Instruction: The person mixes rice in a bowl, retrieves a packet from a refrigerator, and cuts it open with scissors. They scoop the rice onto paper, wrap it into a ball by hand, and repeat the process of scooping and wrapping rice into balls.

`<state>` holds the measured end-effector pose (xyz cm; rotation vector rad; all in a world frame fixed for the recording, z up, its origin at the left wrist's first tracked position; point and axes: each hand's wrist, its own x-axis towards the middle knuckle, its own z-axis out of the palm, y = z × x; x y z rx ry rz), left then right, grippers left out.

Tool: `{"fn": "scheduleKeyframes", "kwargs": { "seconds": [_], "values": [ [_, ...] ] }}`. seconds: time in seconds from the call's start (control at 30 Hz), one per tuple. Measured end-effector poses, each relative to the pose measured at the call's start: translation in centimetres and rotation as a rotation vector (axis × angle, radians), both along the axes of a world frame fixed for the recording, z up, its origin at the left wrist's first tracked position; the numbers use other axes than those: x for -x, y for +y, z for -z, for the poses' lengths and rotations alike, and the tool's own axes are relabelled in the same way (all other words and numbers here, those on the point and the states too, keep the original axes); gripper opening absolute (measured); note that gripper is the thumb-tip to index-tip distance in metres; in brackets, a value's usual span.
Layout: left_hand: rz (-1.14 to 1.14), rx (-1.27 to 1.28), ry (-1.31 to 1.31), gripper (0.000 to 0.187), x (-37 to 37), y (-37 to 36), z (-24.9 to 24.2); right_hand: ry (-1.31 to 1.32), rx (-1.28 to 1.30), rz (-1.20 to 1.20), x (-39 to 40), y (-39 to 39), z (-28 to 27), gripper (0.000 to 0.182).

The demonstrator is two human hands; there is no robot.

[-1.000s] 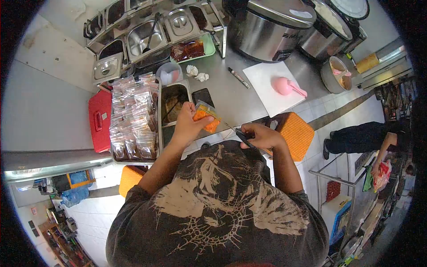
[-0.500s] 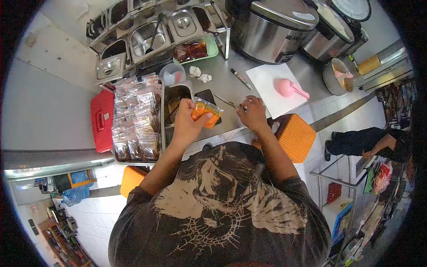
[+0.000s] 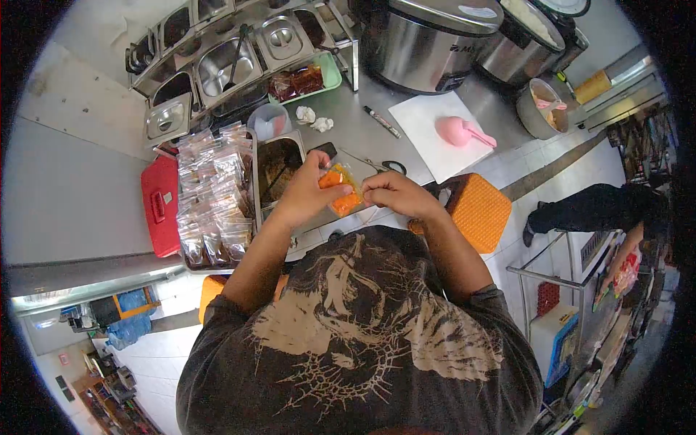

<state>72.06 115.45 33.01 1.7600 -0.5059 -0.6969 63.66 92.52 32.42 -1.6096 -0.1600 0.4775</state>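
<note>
A small clear plastic packet with orange contents is held up in front of my chest. My left hand is closed round its left side, thumb across the front. My right hand pinches the packet's right edge with fingers together. Just beyond my hands, a pair of scissors with black handles lies on the steel counter. A dark flat object sits near the left hand, partly covered by it.
To the left are a steel pan and a tray of filled clear packets, beside a red case. A pink scoop rests on white paper. Rice cookers stand behind. An orange stool is at right.
My right hand has left the scissors on the counter and come left to the packet's edge. The left hand still holds the packet. At right, the other person's arm has shifted.
</note>
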Motion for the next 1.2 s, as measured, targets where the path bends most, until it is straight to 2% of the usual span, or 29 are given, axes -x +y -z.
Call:
{"fn": "scheduleKeyframes", "kwargs": {
  "seconds": [0.1,0.17,0.2,0.23,0.37,0.57,0.67,0.77,0.97,1.07,1.2],
  "values": [
    [-0.156,0.059,-0.241,0.05,0.6,-1.1,0.8,0.126,-0.173,0.217,0.8,1.0,0.4,0.016],
    [-0.114,0.066,-0.724,0.043,1.0,-1.6,0.4,0.171,-0.305,0.367,1.2,1.5,0.7,0.015],
    [-0.092,0.071,-0.966,0.04,1.4,-1.8,-0.1,0.189,-0.337,0.366,1.3,1.3,0.6,0.015],
    [-0.003,0.114,-0.84,0.034,2.4,-2.0,-0.9,0.209,-0.37,0.366,1.6,1.1,0.5,0.014],
    [0.163,0.038,-0.864,0.036,3.4,-2.5,-1.8,0.17,-0.366,0.45,2.4,2.0,-0.6,0.018],
    [0.206,0.003,-0.96,0.017,3.0,-3.2,-1.6,-0.102,-0.019,0.504,2.5,2.0,-0.4,0.025],
    [0.183,0.022,-0.961,0.011,2.9,-3.5,-1.1,-0.182,0.235,0.556,2.5,2.1,-0.6,0.027],
    [0.167,0.02,-0.747,0.011,3.1,-3.7,-0.4,-0.251,0.414,0.608,2.4,2.6,-2.1,0.028],
    [0.064,0.155,-0.532,0.012,3.3,-3.9,0.1,-0.357,0.596,0.651,2.3,3.7,-2.3,0.025],
    [0.014,0.176,-0.416,0.015,3.5,-3.7,0.9,-0.437,0.624,0.67,2.3,3.9,-2.0,0.025],
    [-0.024,0.179,-0.249,0.016,3.5,-3.0,1.6,-0.411,0.704,0.656,2.3,4.4,-2.1,0.028]
  ]
}}
